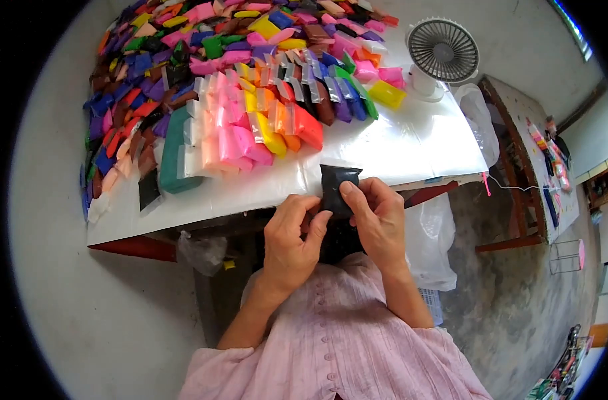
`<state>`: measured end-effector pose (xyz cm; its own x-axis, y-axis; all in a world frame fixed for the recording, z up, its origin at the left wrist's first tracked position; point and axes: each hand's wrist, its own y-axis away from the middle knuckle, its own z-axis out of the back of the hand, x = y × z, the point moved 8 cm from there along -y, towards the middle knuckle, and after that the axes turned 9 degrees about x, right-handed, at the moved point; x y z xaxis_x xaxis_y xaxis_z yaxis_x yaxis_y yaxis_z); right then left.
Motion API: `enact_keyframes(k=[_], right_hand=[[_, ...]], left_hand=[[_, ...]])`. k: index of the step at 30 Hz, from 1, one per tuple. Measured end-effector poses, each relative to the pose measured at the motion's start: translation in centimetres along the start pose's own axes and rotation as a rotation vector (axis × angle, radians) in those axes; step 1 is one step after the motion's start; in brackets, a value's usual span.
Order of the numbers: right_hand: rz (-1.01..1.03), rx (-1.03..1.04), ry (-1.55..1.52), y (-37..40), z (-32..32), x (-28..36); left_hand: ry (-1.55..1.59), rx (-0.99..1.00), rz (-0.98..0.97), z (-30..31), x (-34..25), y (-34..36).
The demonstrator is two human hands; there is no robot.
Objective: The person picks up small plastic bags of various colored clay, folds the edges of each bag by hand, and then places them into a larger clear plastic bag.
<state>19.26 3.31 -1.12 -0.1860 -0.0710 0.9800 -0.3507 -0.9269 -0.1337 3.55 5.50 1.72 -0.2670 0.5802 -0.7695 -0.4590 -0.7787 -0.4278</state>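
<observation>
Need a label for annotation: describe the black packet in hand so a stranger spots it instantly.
Start at the white table heaped with coloured packets. At its near edge, the left hand and right hand pinch the black packet. It alone is held clear of the table.

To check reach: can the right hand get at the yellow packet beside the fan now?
Probably not yet: the right hand pinches the black packet with the left hand. The path over the table to the yellow packet looks free.
</observation>
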Motion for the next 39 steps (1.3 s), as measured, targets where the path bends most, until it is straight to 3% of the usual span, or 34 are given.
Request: enact_keyframes(k=[3,6,10,14,20,26,29,32,34,36,39], right_hand=[[-0.038,0.034,0.071,0.1,-0.2,0.8],[0.156,0.013,0.220,0.5,0.5,2.2],[0.525,0.158,0.655,2.1,-0.5,4.5],[0.655,0.071,0.819,2.6,-0.9,4.9],[0.697,0.067,0.807,2.6,-1.1,4.8],[0.823,-0.071,0.804,3.8,-0.5,4.7],[0.743,-0.024,0.576,3.6,0.7,4.3],[0.286,0.209,-0.090,2.0,1.2,2.6],[0.109,0.272,-0.227,1.4,1.1,2.1],[0.065,0.271,-0.300,1.0,0.7,2.7],[0.154,0.178,-0.248,0.0,1.1,3.4]], left_hand=[[-0.074,-0.078,-0.085,0.2,0.0,0.0],[-0.105,-0.094,-0.073,0.4,0.4,0.1],[-0.109,-0.110,-0.101,0.4,0.1,-0.1],[-0.142,-0.086,-0.124,0.1,0.0,-0.1],[-0.256,-0.091,-0.221,-0.3,-0.4,0.0],[-0.390,-0.132,-0.375,-0.8,-1.9,0.6],[-0.392,-0.157,-0.503,-0.5,-2.6,0.5],[-0.370,-0.179,-0.591,0.2,-2.9,0.6],[-0.355,-0.174,-0.615,0.4,-3.2,0.6],[-0.348,-0.175,-0.596,0.4,-3.1,0.3],[-0.317,-0.222,-0.488,1.3,-3.0,-1.0]])
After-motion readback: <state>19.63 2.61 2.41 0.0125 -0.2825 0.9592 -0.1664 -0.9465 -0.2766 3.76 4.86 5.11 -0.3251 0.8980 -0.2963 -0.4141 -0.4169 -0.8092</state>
